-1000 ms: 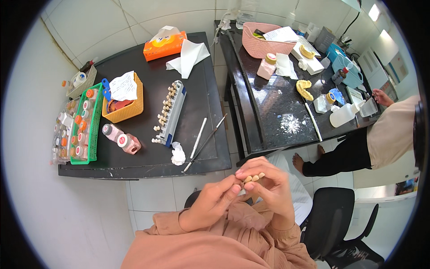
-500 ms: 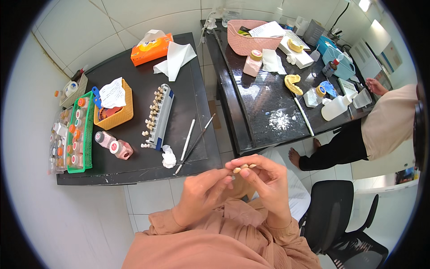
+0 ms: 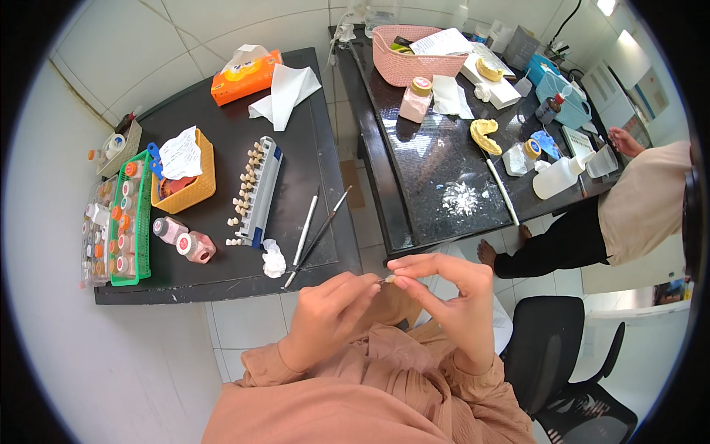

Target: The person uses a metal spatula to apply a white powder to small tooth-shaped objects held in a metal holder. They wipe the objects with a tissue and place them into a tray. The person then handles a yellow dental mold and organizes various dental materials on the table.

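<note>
My left hand (image 3: 325,314) and my right hand (image 3: 457,300) meet in front of my body, just off the near edge of the left table (image 3: 222,285). Between their fingertips is a small cream tooth-shaped piece (image 3: 390,279), pinched from both sides and mostly hidden by the fingers. Both hands are closed in a pinch. On the table ahead lie a white-handled tool (image 3: 305,233) and a thin dark-handled brush (image 3: 324,229), next to a crumpled white tissue (image 3: 274,259). Behind them stands a tooth shade guide (image 3: 264,196) with several tooth tabs.
Two pink-filled jars (image 3: 196,246), a yellow basket (image 3: 209,174), a green basket (image 3: 145,251) and a tissue box (image 3: 244,80) occupy the left table. Across the gap, the right table (image 3: 392,196) bears white powder and a yellow dental cast (image 3: 483,135). A co-worker (image 3: 643,192) stands there; a black chair (image 3: 547,337) is nearby.
My right hand has turned and shifted slightly right. Several cream tooth-shaped pieces showed between my fingers before; now only a small part is visible. Both hands keep their pinch.
</note>
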